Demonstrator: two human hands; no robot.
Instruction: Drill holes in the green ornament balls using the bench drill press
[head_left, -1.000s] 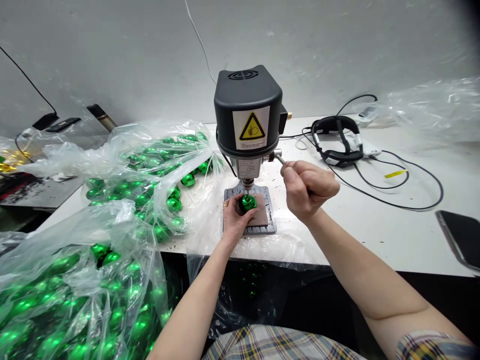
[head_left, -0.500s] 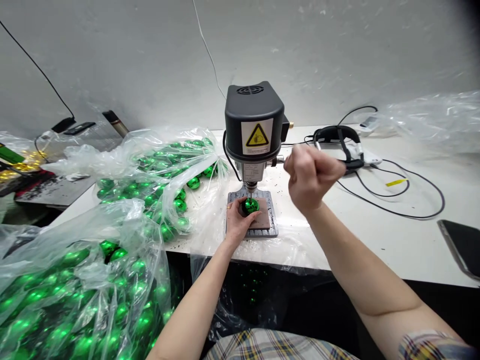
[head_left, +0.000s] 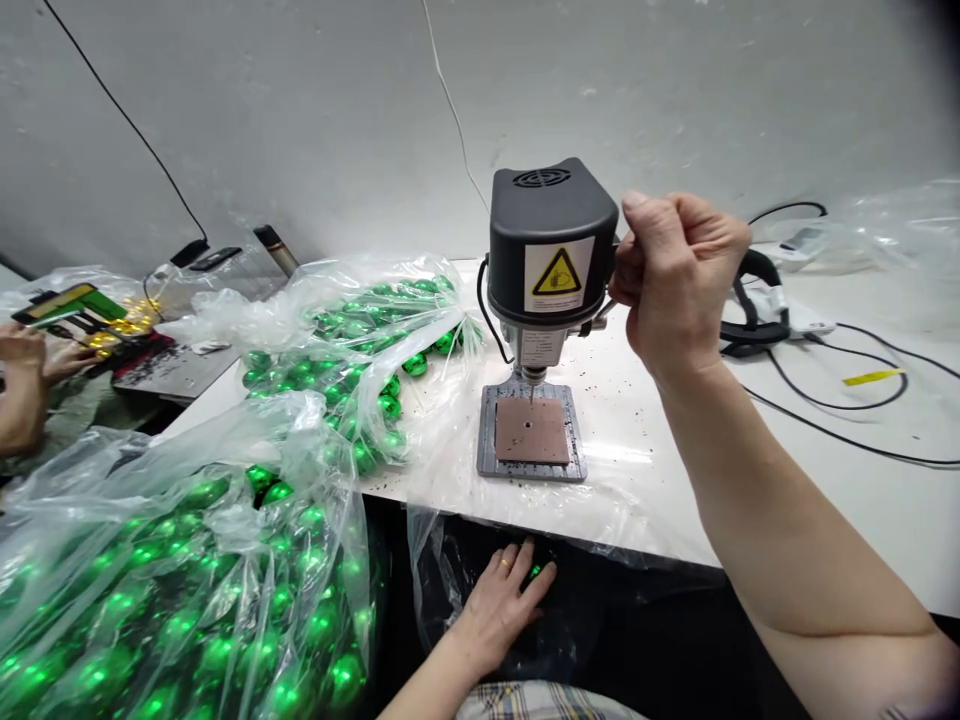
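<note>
A small black drill press (head_left: 551,240) stands on the white table (head_left: 825,500), its bit raised above a bare brown pad (head_left: 531,438) on the grey base. My right hand (head_left: 675,280) is a fist wrapped round the press's lever, raised beside the head. My left hand (head_left: 506,600) is below the table edge, inside a clear plastic bag (head_left: 480,590), fingers spread over a green ball (head_left: 534,572).
Two clear bags full of shiny green balls lie left of the press (head_left: 352,340) and at the near left (head_left: 172,590). A black headset (head_left: 757,300) and cables lie at the right. Another person's hands (head_left: 26,380) work at the far left.
My left hand took the green ball off the pad and moved down into the bag under the table. My right hand swung the lever up, lifting the bit.
</note>
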